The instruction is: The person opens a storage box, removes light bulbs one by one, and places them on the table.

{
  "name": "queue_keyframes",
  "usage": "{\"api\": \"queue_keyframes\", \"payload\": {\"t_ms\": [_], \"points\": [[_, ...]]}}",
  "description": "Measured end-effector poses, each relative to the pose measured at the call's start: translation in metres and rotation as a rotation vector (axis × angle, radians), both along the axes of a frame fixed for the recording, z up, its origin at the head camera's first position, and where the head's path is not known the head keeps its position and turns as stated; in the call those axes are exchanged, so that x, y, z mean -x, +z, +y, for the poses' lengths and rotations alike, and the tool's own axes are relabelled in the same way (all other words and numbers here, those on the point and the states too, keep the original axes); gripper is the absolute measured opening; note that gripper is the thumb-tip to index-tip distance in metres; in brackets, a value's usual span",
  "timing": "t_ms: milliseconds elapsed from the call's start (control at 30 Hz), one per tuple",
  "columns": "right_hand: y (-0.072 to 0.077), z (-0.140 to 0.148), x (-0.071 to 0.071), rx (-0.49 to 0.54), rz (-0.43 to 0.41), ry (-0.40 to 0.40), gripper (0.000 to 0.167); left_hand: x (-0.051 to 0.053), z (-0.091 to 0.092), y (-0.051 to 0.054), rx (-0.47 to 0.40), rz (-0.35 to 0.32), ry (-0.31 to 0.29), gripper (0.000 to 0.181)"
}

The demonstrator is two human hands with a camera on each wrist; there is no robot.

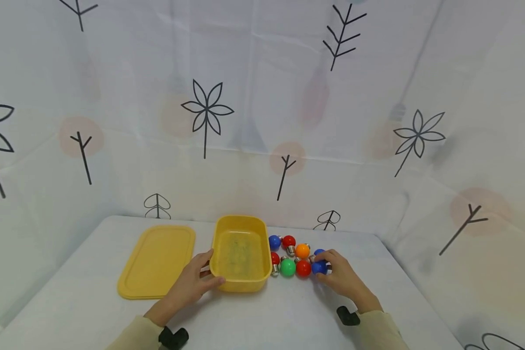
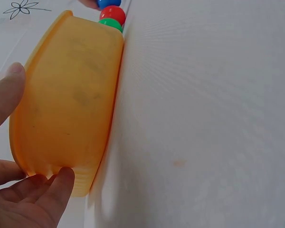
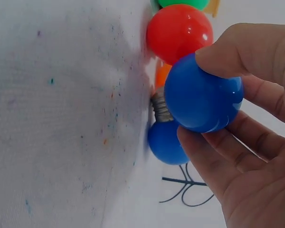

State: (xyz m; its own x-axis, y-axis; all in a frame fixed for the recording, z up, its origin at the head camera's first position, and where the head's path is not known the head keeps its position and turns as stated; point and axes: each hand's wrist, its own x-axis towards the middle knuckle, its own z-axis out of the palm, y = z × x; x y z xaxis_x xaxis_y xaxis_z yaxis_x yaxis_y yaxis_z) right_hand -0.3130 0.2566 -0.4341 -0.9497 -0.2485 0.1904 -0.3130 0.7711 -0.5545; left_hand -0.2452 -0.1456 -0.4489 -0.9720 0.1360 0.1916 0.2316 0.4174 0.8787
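My right hand (image 1: 339, 274) pinches a blue round light bulb (image 3: 203, 93) between thumb and fingertips, at the right end of a cluster of bulbs. Behind it lies another blue bulb (image 3: 169, 142) with a ribbed metal base. A red bulb (image 1: 304, 269) and a green bulb (image 1: 288, 268) lie just left of the held one. With thumb and fingers bent about its near left corner, my left hand (image 1: 192, 282) holds a yellow plastic box (image 1: 240, 286). The box stands upright with its open top showing, and no bulbs are visible inside.
A flat yellow lid (image 1: 157, 262) lies on the white table (image 1: 288, 321) left of the box. More bulbs, among them an orange bulb (image 1: 303, 251) and a far blue bulb (image 1: 274, 242), sit close against the box's right side. A patterned white cloth (image 1: 245, 170) hangs behind.
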Motion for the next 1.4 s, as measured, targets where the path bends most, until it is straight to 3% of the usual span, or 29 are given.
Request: {"api": "queue_keyframes", "payload": {"t_ms": [533, 1133, 1400], "points": [[-0.004, -0.006, 0.000, -0.041, -0.079, -0.012, 0.034, 0.001, -0.001, -0.004, -0.004, 0.010, 0.002, 0.087], [-0.004, -0.004, -0.009, -0.056, -0.068, -0.012, 0.036, 0.000, -0.001, -0.009, -0.002, 0.008, -0.003, 0.090], [0.004, -0.003, -0.009, -0.066, -0.029, -0.001, 0.036, 0.002, -0.001, -0.005, 0.003, 0.034, -0.004, 0.088]]}}
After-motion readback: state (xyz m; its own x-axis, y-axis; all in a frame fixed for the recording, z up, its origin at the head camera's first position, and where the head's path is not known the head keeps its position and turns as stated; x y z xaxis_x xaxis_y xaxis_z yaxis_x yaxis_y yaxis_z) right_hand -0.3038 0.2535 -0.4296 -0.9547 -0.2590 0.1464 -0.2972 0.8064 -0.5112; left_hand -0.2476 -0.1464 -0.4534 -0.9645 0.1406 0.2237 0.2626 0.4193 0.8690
